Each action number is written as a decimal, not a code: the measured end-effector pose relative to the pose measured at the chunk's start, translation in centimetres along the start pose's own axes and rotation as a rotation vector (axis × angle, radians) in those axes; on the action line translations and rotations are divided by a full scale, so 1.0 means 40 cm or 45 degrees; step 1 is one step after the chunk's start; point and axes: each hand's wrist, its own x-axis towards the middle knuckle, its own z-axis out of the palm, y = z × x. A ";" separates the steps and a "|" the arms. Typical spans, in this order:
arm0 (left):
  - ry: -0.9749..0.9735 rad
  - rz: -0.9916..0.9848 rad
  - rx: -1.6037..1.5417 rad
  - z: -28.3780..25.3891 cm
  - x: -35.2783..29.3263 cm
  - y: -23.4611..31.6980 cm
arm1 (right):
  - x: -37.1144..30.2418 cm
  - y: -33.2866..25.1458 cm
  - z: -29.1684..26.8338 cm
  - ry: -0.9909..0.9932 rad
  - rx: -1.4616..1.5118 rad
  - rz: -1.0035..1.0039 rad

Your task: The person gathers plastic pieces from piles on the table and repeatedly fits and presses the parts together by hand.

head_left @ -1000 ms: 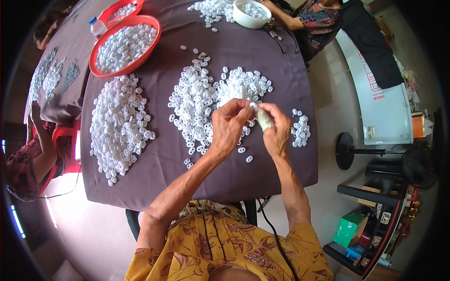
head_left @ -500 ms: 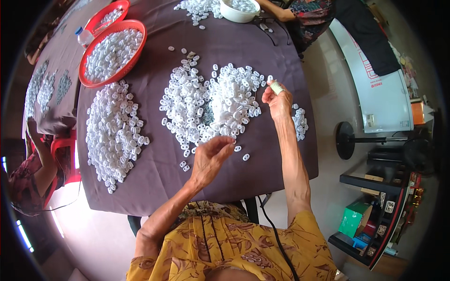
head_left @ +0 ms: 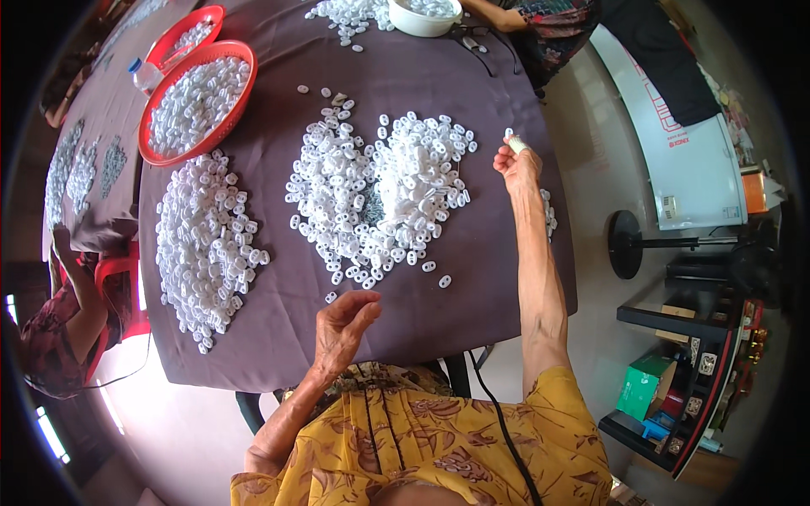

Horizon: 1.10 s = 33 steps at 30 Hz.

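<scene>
A large heap of small white oval plastic pieces with two holes (head_left: pixel 413 173) lies at the middle of the table, with a patch of small grey metallic bits (head_left: pixel 372 207) among them. Beyond the heap's right side, my right hand (head_left: pixel 518 169) pinches one white oval piece (head_left: pixel 508 132) at its fingertips. A pale wrap (head_left: pixel 517 146) covers a digit of that hand. Close to the front edge, my left hand (head_left: pixel 343 333) is raised with fingers curled towards the thumb; whatever they may hold is too small to see. Past my right forearm a small white pile (head_left: pixel 549 215) partly shows.
Another long pile of white pieces (head_left: pixel 207 253) lies on the left. Behind it stand a red basket (head_left: pixel 247 93) full of pieces, a second red basket (head_left: pixel 221 18) and a bottle (head_left: pixel 145 76). A white bowl (head_left: pixel 422 27), eyeglasses (head_left: pixel 477 49) and a co-worker's arm (head_left: pixel 498 18) are at the far side.
My right hand has moved slightly right and away from the heap. My left hand has drawn back from the heap's near edge, leftward and closer to me.
</scene>
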 end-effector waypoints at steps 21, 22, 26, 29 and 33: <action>0.152 0.050 0.040 -0.067 -0.030 -0.020 | 0.023 -0.147 -0.233 0.132 -1.687 -0.126; 0.147 0.047 0.041 -0.069 -0.029 -0.022 | 0.020 -0.146 -0.241 0.137 -1.687 -0.123; 0.138 0.064 0.067 -0.076 -0.030 -0.026 | 0.006 -0.147 -0.243 0.012 -1.709 -0.308; 0.145 0.059 0.079 -0.084 -0.037 -0.031 | -0.008 -0.145 -0.243 -0.007 -1.681 -0.483; 0.231 0.034 0.245 -0.097 -0.044 -0.046 | -0.115 -0.136 -0.169 -0.292 -1.639 -0.897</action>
